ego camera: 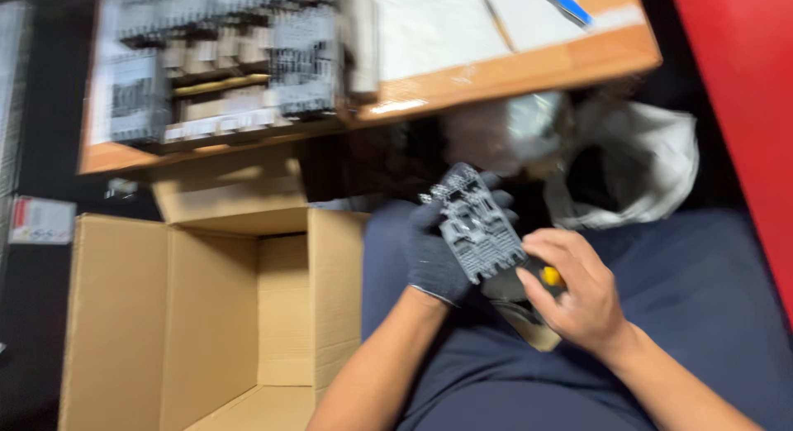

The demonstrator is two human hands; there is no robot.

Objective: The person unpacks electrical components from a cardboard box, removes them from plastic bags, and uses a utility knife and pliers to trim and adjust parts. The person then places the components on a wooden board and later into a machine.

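Holding one grey plastic part (477, 224) over the lap, the gloved left hand (438, 249) is wrapped around its left edge. One bare right hand (578, 295) is curled around a yellow-tipped tool (549, 276) just below it. One open cardboard box (206, 315) sits left, one white bag (636, 162) behind, and a blurry stack of similar grey parts (223, 59) is on the wooden bench (512, 71), too smeared to count.

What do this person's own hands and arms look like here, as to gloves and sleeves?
The left hand wears a dark knit work glove with a paler band at the wrist cuff. The right hand is bare, with no glove. Both forearms are uncovered; no sleeves, watch or bands show in this blurred head view.
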